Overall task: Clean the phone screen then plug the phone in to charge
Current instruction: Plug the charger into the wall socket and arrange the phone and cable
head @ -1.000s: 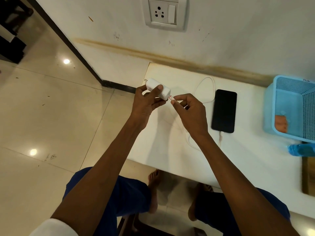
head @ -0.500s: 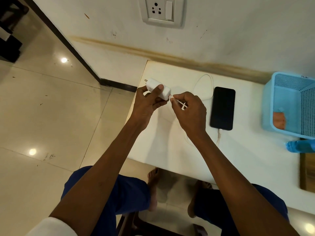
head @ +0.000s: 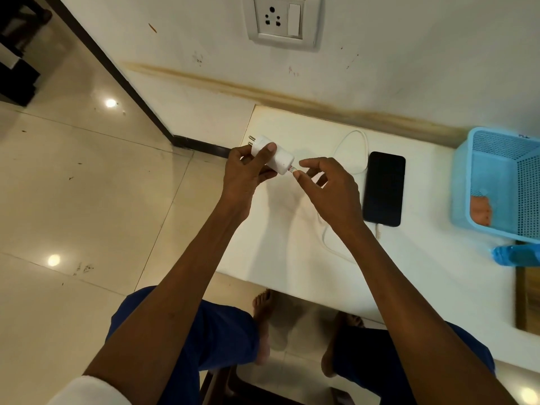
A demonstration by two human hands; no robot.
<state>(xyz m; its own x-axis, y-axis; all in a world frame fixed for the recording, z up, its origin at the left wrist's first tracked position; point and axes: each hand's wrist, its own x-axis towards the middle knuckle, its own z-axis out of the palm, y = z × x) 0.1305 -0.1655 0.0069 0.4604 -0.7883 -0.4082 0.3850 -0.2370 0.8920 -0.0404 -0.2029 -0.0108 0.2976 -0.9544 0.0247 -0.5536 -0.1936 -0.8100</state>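
Two bare feet rest on the tiled floor [head: 73,185] under the near edge of the white tabletop [head: 423,273], below two forearms reaching forward. The left hand [head: 248,176] is wrapped around one white charger adapter [head: 271,154], its two pins pointing up-left past the tabletop's corner. The right hand [head: 327,194] pinches the cable plug [head: 293,170] between thumb and forefinger at the adapter's end, other fingers loose. One white cable [head: 355,141] loops over the tabletop to the near end of one black phone [head: 384,188], which lies screen up just right of that hand. Farther right stand one blue basket [head: 461,182] and one blue bottle [head: 517,255]. On the wall beyond sits one socket [head: 273,17]
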